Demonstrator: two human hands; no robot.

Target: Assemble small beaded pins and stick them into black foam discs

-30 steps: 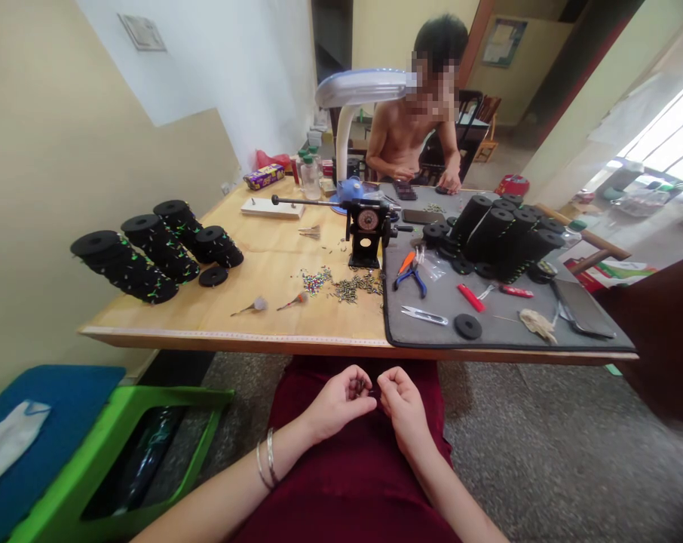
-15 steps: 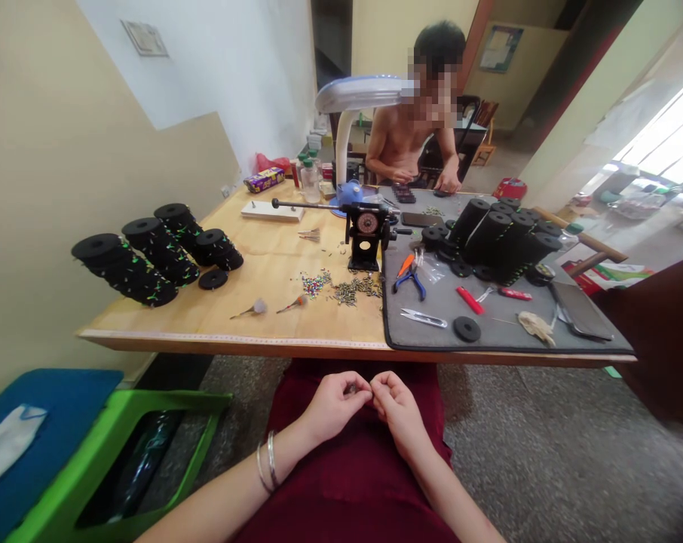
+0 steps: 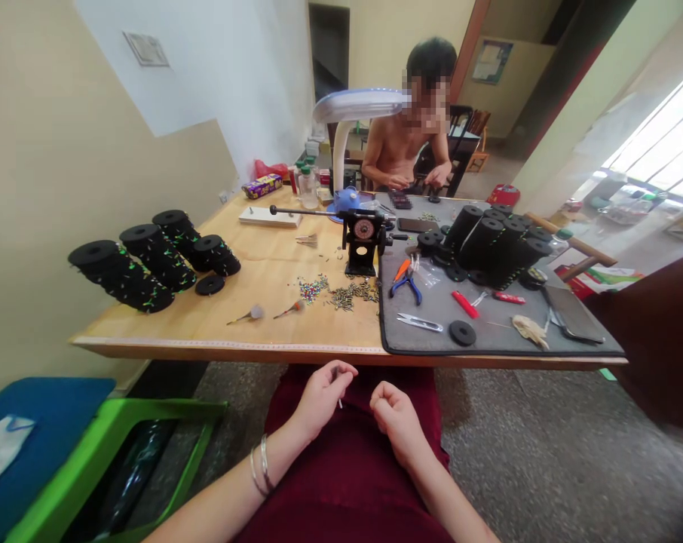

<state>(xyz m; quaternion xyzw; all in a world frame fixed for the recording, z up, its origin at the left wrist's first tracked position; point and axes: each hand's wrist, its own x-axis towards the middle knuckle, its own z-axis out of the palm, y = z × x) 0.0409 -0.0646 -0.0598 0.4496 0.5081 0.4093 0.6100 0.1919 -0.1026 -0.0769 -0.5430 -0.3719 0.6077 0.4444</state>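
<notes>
My left hand (image 3: 322,400) is held above my dark red skirt (image 3: 353,467), its fingers curled around a thin pale pin (image 3: 340,403) whose tip pokes out below them. My right hand (image 3: 395,413) sits a little to the right, fingers curled in, with nothing visible in it. Both hands are just below the table's front edge (image 3: 222,349). On the table, a scatter of small metal and coloured pins (image 3: 341,296) lies out of reach of my fingers.
Stacks of black foam rolls (image 3: 149,264) stand at left. A hand-crank winder (image 3: 362,241) sits mid-table beside a grey mat (image 3: 432,332) holding pliers and snips. A co-worker's hands (image 3: 424,179) work across the table. A green stool (image 3: 109,460) stands at my left.
My hands were close together with a small dark item between them; they have moved apart, and the left now shows a thin pin. The view has tilted slightly.
</notes>
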